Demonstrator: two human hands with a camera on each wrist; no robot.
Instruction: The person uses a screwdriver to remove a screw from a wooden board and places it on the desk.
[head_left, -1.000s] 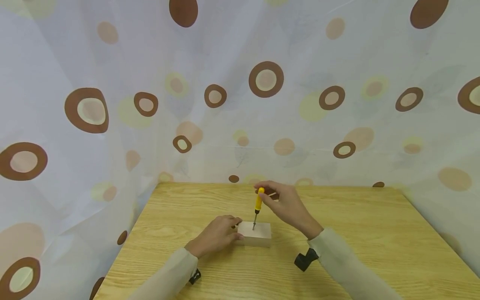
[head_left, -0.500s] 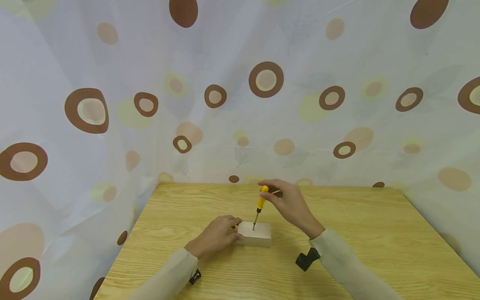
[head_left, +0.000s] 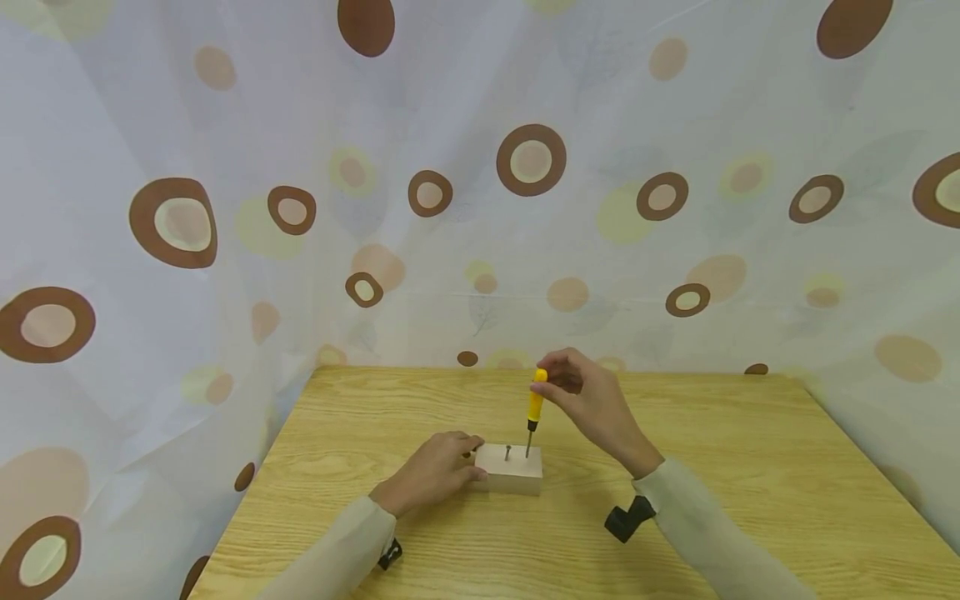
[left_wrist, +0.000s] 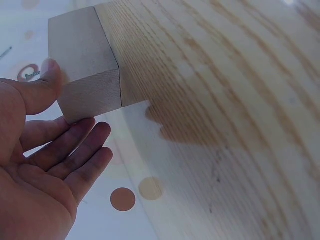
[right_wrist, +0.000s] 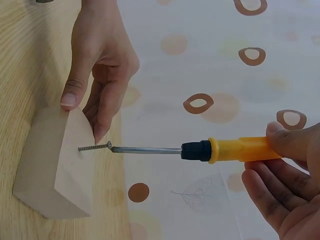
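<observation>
A pale wooden block (head_left: 513, 482) lies on the table, a screw (head_left: 507, 453) standing in its top face. My left hand (head_left: 430, 473) holds the block's left end between thumb and fingers, as the left wrist view shows on the block (left_wrist: 87, 55). With thumb and fingertips, my right hand (head_left: 596, 408) pinches the yellow handle of a screwdriver (head_left: 536, 407), shaft pointing down. In the head view its tip appears to the right of the screw, over the block. The right wrist view has the screwdriver (right_wrist: 225, 150) overlapping the screw head (right_wrist: 109, 145).
The wood-grain table (head_left: 720, 467) stretches out on both sides of the block. A white curtain (head_left: 465, 242) with brown and beige circles hangs behind it and along the sides. Black camera mounts (head_left: 628, 518) sit at the wrists.
The screwdriver and my right hand have shifted right; its tip has left the screw head, and the screw now stands free in the block. My left hand keeps its place.
</observation>
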